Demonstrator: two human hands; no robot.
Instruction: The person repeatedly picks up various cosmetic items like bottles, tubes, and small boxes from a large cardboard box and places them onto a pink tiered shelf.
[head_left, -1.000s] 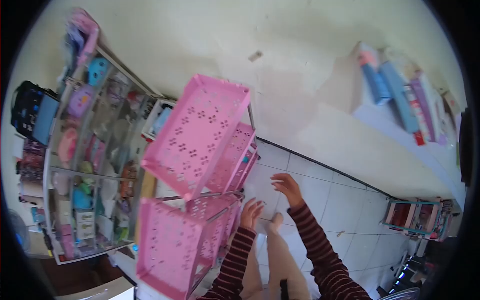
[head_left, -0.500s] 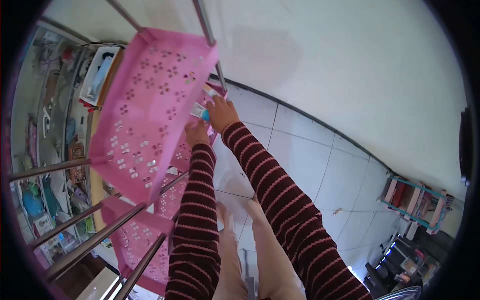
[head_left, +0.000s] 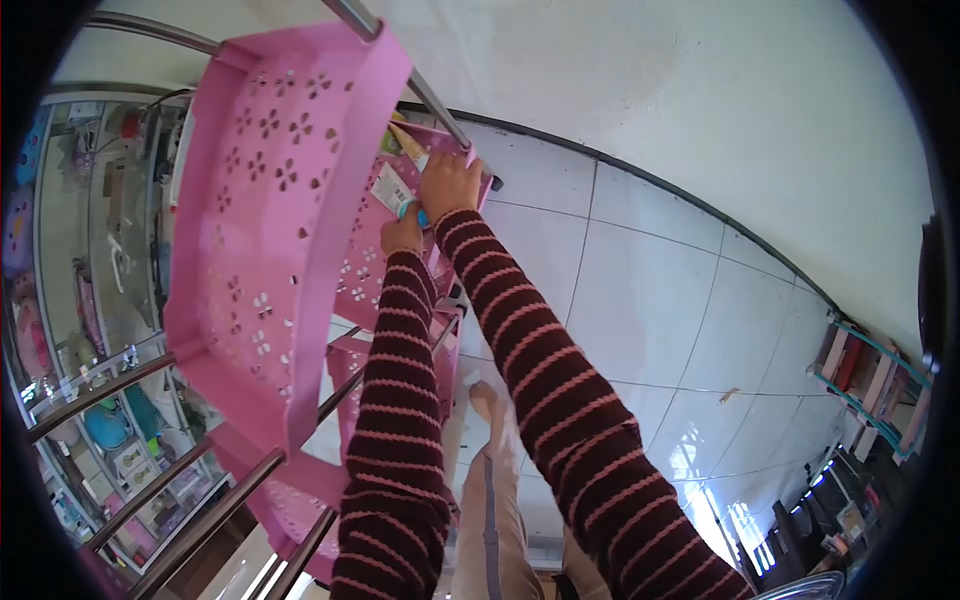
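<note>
A pink shelf rack holds a lower tray with punched flower shapes, and both of my hands reach into it. My left hand is closed at the blue-capped end of a white tube with printed text. Just to its right, my right hand has its fingers curled at the pale end of a gold-coloured tube. The right fingertips are partly hidden. A green-and-yellow item lies behind the gold tube, too small to name.
The upper pink tray overhangs the left side, with metal rack poles around it. A glass display case with assorted goods stands at left. The wall and tiled floor are on the right, with a small rack beyond.
The camera view has shifted, showing more of the lower tray. My left hand has come up to the white tube's blue cap, and my right hand has closed near the gold tube.
</note>
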